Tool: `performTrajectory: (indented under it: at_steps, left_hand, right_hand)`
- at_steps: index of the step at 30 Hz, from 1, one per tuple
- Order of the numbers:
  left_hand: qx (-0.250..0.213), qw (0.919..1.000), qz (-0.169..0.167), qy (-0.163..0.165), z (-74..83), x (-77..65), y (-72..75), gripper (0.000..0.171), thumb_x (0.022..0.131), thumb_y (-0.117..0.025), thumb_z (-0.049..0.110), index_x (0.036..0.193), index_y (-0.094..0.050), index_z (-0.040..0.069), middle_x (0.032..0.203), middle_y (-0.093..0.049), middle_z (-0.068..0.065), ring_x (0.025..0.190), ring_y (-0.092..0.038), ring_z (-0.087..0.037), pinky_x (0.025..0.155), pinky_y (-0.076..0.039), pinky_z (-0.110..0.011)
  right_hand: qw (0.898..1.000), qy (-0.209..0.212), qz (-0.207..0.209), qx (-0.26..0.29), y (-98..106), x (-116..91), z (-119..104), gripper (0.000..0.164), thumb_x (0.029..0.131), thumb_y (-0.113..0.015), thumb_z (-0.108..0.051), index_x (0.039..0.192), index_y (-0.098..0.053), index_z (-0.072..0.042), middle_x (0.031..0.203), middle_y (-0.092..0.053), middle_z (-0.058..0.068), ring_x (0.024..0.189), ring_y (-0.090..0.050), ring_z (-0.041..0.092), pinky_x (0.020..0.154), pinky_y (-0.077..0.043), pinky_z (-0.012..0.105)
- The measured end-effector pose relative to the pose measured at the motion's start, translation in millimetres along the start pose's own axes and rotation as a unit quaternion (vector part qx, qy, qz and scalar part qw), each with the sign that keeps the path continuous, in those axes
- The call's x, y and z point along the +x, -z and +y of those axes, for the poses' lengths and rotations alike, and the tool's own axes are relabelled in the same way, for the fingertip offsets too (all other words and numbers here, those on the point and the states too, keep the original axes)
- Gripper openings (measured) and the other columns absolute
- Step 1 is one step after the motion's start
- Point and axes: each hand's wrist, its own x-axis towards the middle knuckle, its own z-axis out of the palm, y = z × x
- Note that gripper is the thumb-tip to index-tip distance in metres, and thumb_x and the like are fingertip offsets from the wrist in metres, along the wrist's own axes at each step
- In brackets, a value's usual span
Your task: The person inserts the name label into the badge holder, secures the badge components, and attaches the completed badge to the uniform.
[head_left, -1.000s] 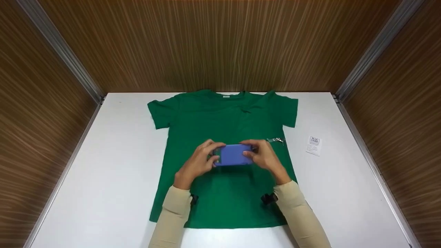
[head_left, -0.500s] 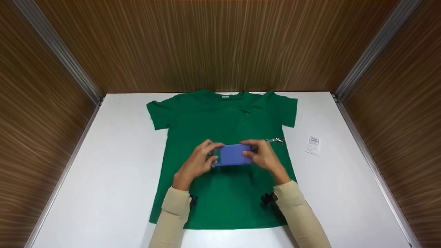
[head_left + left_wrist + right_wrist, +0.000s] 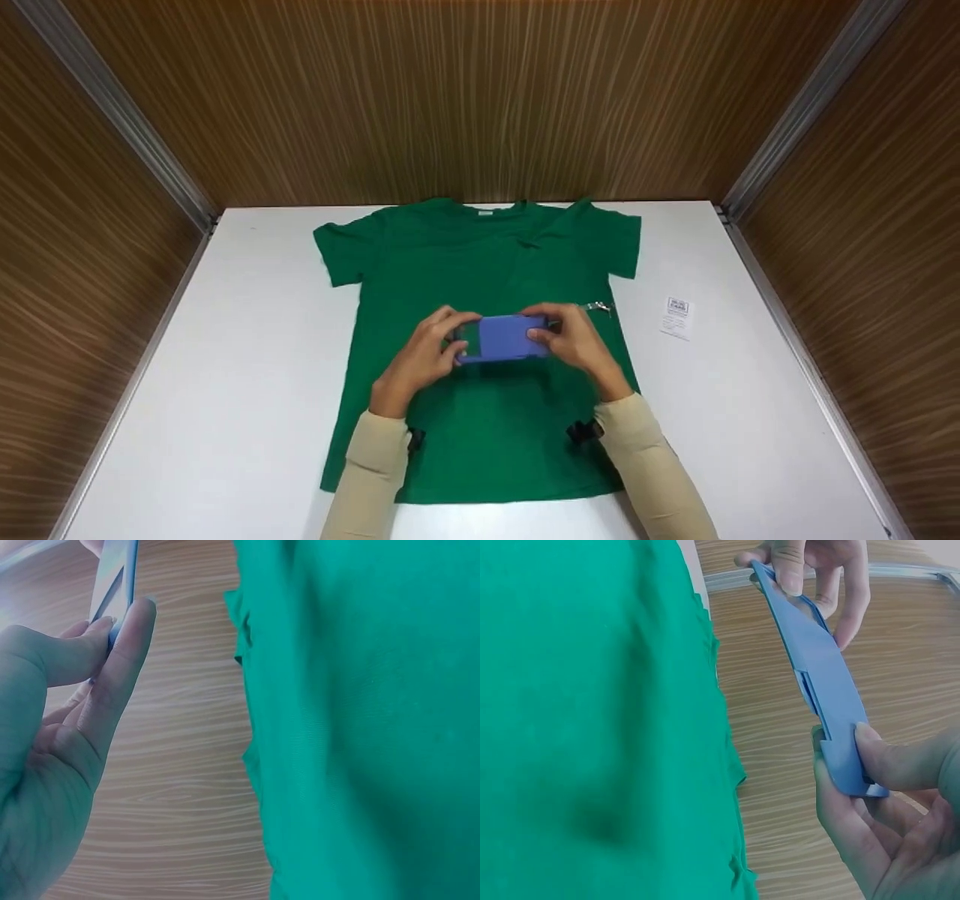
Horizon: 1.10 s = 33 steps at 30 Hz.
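A blue-purple plastic card holder (image 3: 506,337) with a see-through section at its left end is held level over the green T-shirt (image 3: 480,270). My left hand (image 3: 421,358) pinches the see-through end between thumb and fingers. At the other end my right hand (image 3: 574,337) grips the solid part, thumb on its face. In the right wrist view the holder (image 3: 814,664) appears as two overlapping pieces, with a step along one edge. The left wrist view catches it edge-on between thumb and fingers (image 3: 127,652). A small metal clip (image 3: 600,307) shows beside the right hand.
The T-shirt lies spread flat on a white table (image 3: 247,360), its collar toward the back. A white printed card (image 3: 677,318) lies right of the shirt. Wood-grain panels (image 3: 480,97) with metal corner rails enclose the table's back and sides.
My left hand has shifted slightly left, drawing the see-through end farther out from the solid part. The right hand keeps its grip nearly in place.
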Motion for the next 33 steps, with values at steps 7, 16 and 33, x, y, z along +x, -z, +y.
performTrajectory:
  at_steps: [7, 16, 33]
  left_hand:
    - [0.001, 1.0, -0.002, 0.0, -0.5, 0.2, 3.3, 0.042, 0.101, -0.062, 0.003, 0.142, -0.061, 0.012, 0.114, -0.061, -0.013, 0.093, -0.059, -0.02, 0.082, -0.056, -0.044]
    - [0.003, 1.0, 0.003, -0.003, -0.7, -0.6, 5.6, 0.042, 0.101, -0.064, 0.003, 0.141, -0.061, 0.011, 0.115, -0.062, -0.013, 0.095, -0.062, -0.02, 0.08, -0.057, -0.037]
    - [-0.006, 1.0, 0.001, 0.002, -2.1, -1.9, 7.5, 0.042, 0.1, -0.064, 0.001, 0.141, -0.062, 0.01, 0.12, -0.063, -0.019, 0.096, -0.062, -0.024, 0.085, -0.056, -0.045]
  right_hand:
    - [1.0, 0.006, 0.002, -0.003, 2.5, 1.4, 0.0, 0.022, 0.096, -0.069, -0.002, 0.117, -0.075, -0.003, 0.118, -0.074, 0.021, 0.09, -0.067, 0.028, 0.08, -0.057, 0.043]
    - [1.0, 0.004, -0.004, -0.001, 3.3, 2.2, -0.2, 0.021, 0.097, -0.068, -0.001, 0.116, -0.074, -0.002, 0.116, -0.074, 0.021, 0.089, -0.066, 0.028, 0.078, -0.057, 0.039]
    - [1.0, 0.028, -0.009, 0.007, 8.5, 0.6, 6.0, 0.02, 0.096, -0.069, -0.002, 0.115, -0.074, 0.0, 0.113, -0.073, 0.023, 0.09, -0.066, 0.03, 0.079, -0.056, 0.041]
